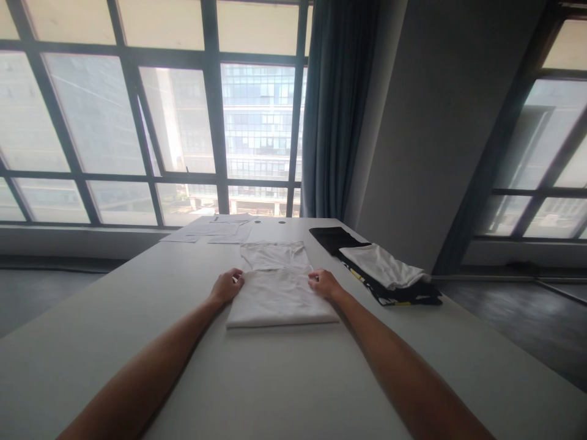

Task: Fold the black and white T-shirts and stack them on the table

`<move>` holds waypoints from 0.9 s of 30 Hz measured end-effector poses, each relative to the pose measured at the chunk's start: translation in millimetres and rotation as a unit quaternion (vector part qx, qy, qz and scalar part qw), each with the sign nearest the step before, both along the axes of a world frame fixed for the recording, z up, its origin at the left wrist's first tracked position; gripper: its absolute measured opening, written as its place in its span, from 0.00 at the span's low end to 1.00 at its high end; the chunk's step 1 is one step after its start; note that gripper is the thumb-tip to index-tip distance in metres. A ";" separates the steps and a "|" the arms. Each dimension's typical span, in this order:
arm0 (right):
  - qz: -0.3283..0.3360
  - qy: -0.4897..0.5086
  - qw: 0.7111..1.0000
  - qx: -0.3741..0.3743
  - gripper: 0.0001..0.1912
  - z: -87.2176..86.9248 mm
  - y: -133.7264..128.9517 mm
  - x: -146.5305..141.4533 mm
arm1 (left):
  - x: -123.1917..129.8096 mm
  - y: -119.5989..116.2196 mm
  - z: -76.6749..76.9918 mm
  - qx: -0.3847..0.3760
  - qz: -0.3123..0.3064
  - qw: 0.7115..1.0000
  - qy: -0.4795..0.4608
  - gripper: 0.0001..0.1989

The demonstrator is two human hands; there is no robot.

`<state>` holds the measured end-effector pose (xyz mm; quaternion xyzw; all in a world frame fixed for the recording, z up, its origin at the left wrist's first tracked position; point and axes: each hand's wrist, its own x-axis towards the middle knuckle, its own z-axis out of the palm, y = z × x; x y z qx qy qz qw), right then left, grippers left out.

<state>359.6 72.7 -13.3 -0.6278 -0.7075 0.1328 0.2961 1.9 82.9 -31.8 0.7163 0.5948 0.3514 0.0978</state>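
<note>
At frame centre, the left hand (228,285) and right hand (325,284) pinch opposite edges of the white garment (280,299) — an uneven tug could skew its folded layers.

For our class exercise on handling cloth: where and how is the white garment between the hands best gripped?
Probably by both side edges, one hand from each side: the white garment lies flat and folded with fairly straight sides; the left hand and right hand are at them.
</note>
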 end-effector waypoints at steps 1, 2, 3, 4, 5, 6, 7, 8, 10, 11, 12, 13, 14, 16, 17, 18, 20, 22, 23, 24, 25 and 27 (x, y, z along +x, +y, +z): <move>0.001 -0.005 1.000 -0.001 0.17 0.2 -0.3 -0.1 | 0.3 -0.2 0.0 0.000 0.001 1.000 0.007 0.14; 0.002 -0.010 1.000 -0.002 0.17 0.5 -0.7 -0.2 | 0.7 -0.8 0.4 0.001 0.002 1.000 0.016 0.14; 0.003 -0.015 1.000 -0.002 0.18 0.8 -1.2 -0.4 | 1.3 -1.7 1.0 0.002 0.004 1.000 0.028 0.14; 0.004 -0.019 1.000 -0.001 0.19 1.2 -1.7 -0.5 | 1.9 -3.1 2.0 0.000 0.009 0.999 0.041 0.14; 0.006 -0.022 1.000 0.001 0.20 1.7 -2.3 -0.7 | 2.6 -4.8 3.2 -0.003 0.016 0.998 0.055 0.14; 0.008 -0.023 1.000 0.002 0.21 2.1 -2.8 -1.0 | 3.3 -6.6 4.6 -0.008 0.024 0.997 0.070 0.13; 0.010 -0.025 1.000 0.004 0.21 2.6 -3.3 -1.2 | 4.1 -8.5 6.1 -0.012 0.032 0.996 0.084 0.13; 0.011 -0.027 1.000 0.005 0.21 3.1 -3.8 -1.4 | 4.7 -10.2 7.5 -0.017 0.037 0.995 0.096 0.13; 0.014 -0.038 0.999 0.002 0.21 3.9 -4.4 -1.7 | 5.7 -12.8 9.6 -0.022 0.044 0.992 0.113 0.13; 0.015 -0.047 0.999 -0.001 0.21 4.1 -4.6 -1.9 | 6.0 -13.6 10.3 -0.023 0.046 0.992 0.117 0.12; 0.015 -0.056 0.998 -0.004 0.21 4.3 -4.7 -2.2 | 6.2 -14.1 10.6 -0.024 0.048 0.991 0.119 0.12; 0.015 -0.065 0.998 -0.007 0.21 4.4 -4.8 -2.4 | 6.3 -14.3 10.6 -0.024 0.050 0.991 0.119 0.12; 0.014 -0.073 0.997 -0.008 0.21 4.5 -4.9 -2.6 | 6.3 -14.4 10.5 -0.023 0.053 0.991 0.118 0.11; 0.014 -0.084 0.996 -0.005 0.21 5.1 -5.3 -2.9 | 6.6 -15.0 10.3 -0.015 0.056 0.992 0.111 0.11; 0.015 -0.086 0.996 0.001 0.20 5.8 -5.8 -2.9 | 6.8 -15.6 10.5 -0.005 0.056 0.993 0.104 0.11; 0.014 -0.084 0.996 0.014 0.19 7.0 -6.4 -2.7 | 7.1 -16.5 10.9 0.011 0.054 0.994 0.094 0.12; 0.018 -0.071 0.995 0.070 0.16 10.6 -8.3 -2.0 | 7.5 -18.5 12.7 0.075 0.050 0.993 0.070 0.13; 0.019 -0.052 0.986 0.157 0.15 14.9 -10.3 -1.0 | 6.7 -20.0 14.6 0.155 0.062 0.985 0.042 0.15; 0.017 -0.042 0.979 0.198 0.15 16.6 -11.1 -0.4 | 5.6 -20.1 15.2 0.181 0.073 0.980 0.032 0.16; 0.014 -0.033 0.974 0.225 0.15 17.5 -11.7 0.1 | 4.2 -19.7 15.5 0.184 0.082 0.979 0.029 0.16; 0.011 -0.030 0.971 0.235 0.15 17.5 -12.0 0.5 | 2.5 -18.8 15.3 0.160 0.085 0.983 0.033 0.16; 0.005 -0.039 0.980 0.196 0.15 14.6 -12.0 1.0 | -0.9 -16.4 13.9 0.067 0.074 0.993 0.057 0.13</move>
